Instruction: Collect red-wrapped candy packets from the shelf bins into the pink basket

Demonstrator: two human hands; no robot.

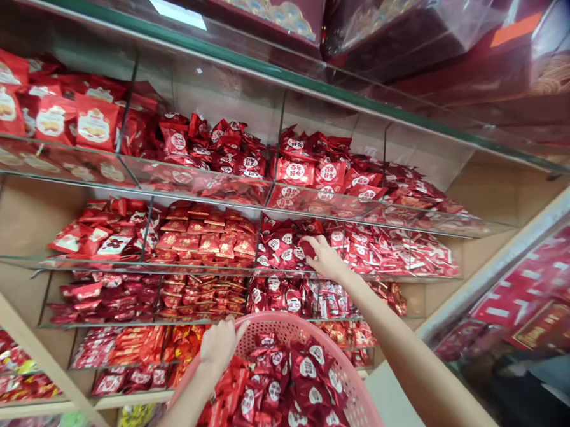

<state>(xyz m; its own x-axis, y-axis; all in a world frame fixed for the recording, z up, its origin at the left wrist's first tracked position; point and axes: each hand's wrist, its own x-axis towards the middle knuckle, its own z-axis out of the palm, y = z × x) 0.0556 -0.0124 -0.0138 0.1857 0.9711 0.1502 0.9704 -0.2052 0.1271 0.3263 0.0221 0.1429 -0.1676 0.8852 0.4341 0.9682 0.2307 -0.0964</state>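
My left hand (220,344) is closed round the far rim of a pink perforated plastic basket (356,388), its thumb lying over the edge. Inside the basket are many dark red candy packets (305,368) with white labels, and brighter red packets (227,395) at the left. My right hand (324,259) reaches over the clear front of a shelf compartment. Its curled thumb and fingers close on a dark red candy packet (308,248) at the right side of a pile of similar packets (279,242). The fingertips are partly hidden against the pile.
Glass shelves (198,196) with dividers and clear front lips hold red and gold packets (205,237) in several tiers. Large dark red boxes (274,10) stand on the top shelf. A slanted wooden post (33,335) is at left. More red packaged goods (522,284) are at right.
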